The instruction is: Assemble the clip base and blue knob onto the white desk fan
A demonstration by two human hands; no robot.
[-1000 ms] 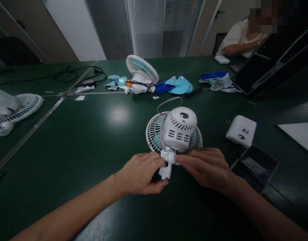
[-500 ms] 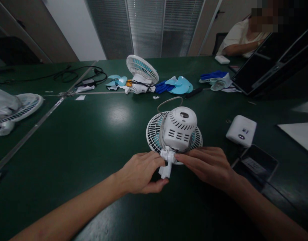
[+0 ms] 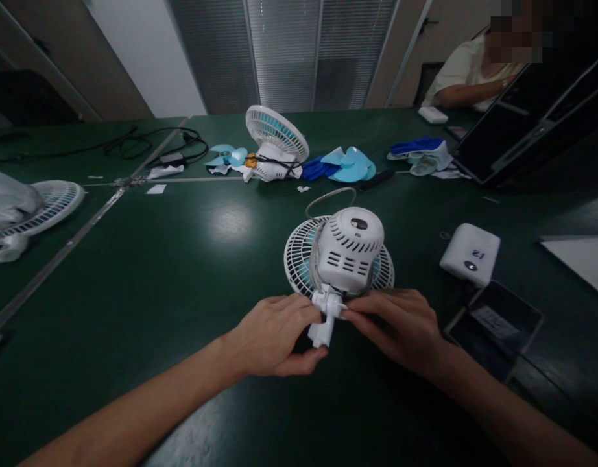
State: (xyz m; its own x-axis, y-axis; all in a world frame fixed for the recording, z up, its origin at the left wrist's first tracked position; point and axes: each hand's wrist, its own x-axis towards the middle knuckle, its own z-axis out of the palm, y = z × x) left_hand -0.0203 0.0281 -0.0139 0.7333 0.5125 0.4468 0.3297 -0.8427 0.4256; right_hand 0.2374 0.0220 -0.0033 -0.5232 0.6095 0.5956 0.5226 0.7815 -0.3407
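A small white fan (image 3: 350,250) lies with its grille down on the green table, its vented motor housing facing up. From its near side a white clip bracket (image 3: 327,311) points toward me. My left hand (image 3: 279,334) grips this bracket from the left, fingers on top and thumb at its lower end. At the bracket's right side, my right hand (image 3: 399,324) pinches a small white knob or tab on the joint with thumb and forefinger. The knob is mostly hidden by the fingertips. A thin cable (image 3: 331,194) loops behind the housing.
Another fan (image 3: 275,139) with light-blue blades (image 3: 350,165) and blue gloves (image 3: 418,150) sits at the back. A third fan (image 3: 41,201) is at left. On the right are a white power bank (image 3: 471,253), a dark phone-like slab (image 3: 493,327) and a black case (image 3: 517,123); a person sits beyond.
My right thumb and forefinger have shifted slightly and now pinch at the joint's right side, where the forefinger had lain along it. My left hand and the fan stay nearly still.
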